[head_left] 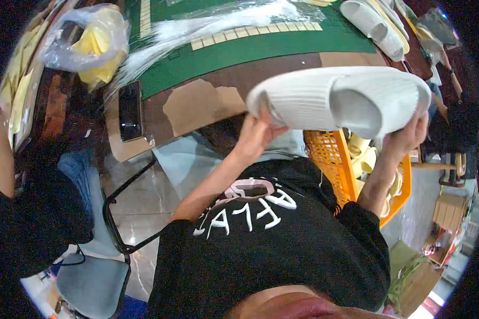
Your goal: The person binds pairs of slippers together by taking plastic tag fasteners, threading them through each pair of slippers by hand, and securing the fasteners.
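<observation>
A white ribbed slipper (303, 101) is held up in front of me, over the near edge of the table, lying sideways with its wide foot opening toward the right. My left hand (261, 133) grips its left end, thumb and fingers closed on the edge. At the other end my right hand (410, 135) is closed round the rim. Some fingers of both hands are hidden by the slipper. More pale slippers (375, 26) lie together at the table's far right.
An orange basket (332, 157) with several pale yellow slippers stands below my right forearm. On the table are a green mat (271, 45), clear plastic bags (64, 45), torn cardboard (202, 106) and a phone (130, 111). People sit at left and right; a grey chair (93, 282) is at lower left.
</observation>
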### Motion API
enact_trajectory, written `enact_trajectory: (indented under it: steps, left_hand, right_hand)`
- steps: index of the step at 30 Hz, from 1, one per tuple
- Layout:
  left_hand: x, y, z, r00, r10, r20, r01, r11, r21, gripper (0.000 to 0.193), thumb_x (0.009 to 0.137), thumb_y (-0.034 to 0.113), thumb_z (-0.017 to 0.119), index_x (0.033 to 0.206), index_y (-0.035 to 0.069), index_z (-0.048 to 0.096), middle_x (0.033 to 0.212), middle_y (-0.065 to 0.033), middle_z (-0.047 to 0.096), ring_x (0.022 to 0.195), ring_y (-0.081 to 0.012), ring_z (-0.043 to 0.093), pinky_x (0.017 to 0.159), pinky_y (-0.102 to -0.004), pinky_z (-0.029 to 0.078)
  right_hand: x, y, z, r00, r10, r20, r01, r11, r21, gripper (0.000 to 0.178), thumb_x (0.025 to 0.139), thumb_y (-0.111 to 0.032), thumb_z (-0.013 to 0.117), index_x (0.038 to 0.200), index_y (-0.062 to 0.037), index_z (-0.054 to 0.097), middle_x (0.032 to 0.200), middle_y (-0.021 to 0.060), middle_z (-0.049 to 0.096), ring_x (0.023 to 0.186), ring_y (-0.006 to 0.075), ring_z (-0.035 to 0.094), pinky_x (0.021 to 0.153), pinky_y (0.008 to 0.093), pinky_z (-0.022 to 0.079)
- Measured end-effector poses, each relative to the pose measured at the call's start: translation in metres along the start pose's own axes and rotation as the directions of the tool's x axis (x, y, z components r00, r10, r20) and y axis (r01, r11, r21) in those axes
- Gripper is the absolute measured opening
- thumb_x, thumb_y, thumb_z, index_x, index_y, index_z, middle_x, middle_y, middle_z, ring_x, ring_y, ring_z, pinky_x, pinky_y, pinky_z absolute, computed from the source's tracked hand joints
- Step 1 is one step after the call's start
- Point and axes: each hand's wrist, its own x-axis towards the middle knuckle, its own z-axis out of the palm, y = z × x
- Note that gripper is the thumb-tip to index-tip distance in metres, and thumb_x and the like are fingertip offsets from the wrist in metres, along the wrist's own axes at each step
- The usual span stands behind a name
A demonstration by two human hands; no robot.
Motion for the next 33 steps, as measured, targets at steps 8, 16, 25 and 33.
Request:
enact_trajectory:
  steps: [8,16,25,33]
  left_hand:
    - [-0.017,0.122,-0.058,0.513,0.775,-0.368,-0.417,0.600,0.682,0.041,0.092,0.034,0.048,0.119,0.003,0.046,0.104,-0.0048,0.055,0.083,-0.0118,0.056,0.052,-0.0235,0.050]
    - [0.004,0.260,-0.034,0.134,0.973,0.189,-0.269,-0.148,0.952,0.021,0.081,0.012,0.063,0.097,0.000,0.058,0.092,-0.0092,0.062,0.083,-0.0151,0.056,0.076,-0.0281,0.044]
    - [0.147,0.259,0.056,0.752,0.183,0.633,-0.477,-0.511,0.715,0.030,0.079,0.022,0.059,0.102,0.003,0.059,0.093,-0.0169,0.061,0.090,-0.0333,0.057,0.076,-0.0390,0.045]
    - [0.156,0.145,-0.021,0.808,0.404,0.429,-0.214,-0.478,0.852,0.040,0.081,0.028,0.060,0.114,0.007,0.054,0.100,-0.0142,0.061,0.094,-0.0322,0.058,0.079,-0.0415,0.047]
  right_hand:
    - [0.016,0.034,0.018,0.979,0.205,-0.005,-0.201,0.965,0.171,0.025,0.090,-0.004,0.044,0.113,0.0020,0.050,0.105,0.0118,0.059,0.095,0.0204,0.058,0.081,0.0320,0.048]
    - [-0.028,0.103,0.071,0.868,0.332,0.370,-0.301,0.943,-0.141,0.023,0.092,-0.011,0.048,0.108,0.0030,0.055,0.097,0.0066,0.060,0.084,0.0109,0.055,0.077,0.0245,0.044]
    - [-0.083,0.116,0.127,0.768,0.433,0.471,-0.432,0.894,-0.117,0.027,0.086,-0.012,0.054,0.109,0.0024,0.051,0.094,0.0065,0.056,0.086,0.0120,0.050,0.077,0.0265,0.042]
    - [-0.074,0.117,0.104,0.743,0.423,0.518,-0.124,0.848,-0.516,0.027,0.082,-0.022,0.060,0.093,0.0028,0.060,0.074,0.0101,0.060,0.065,0.0125,0.053,0.061,0.0279,0.044]
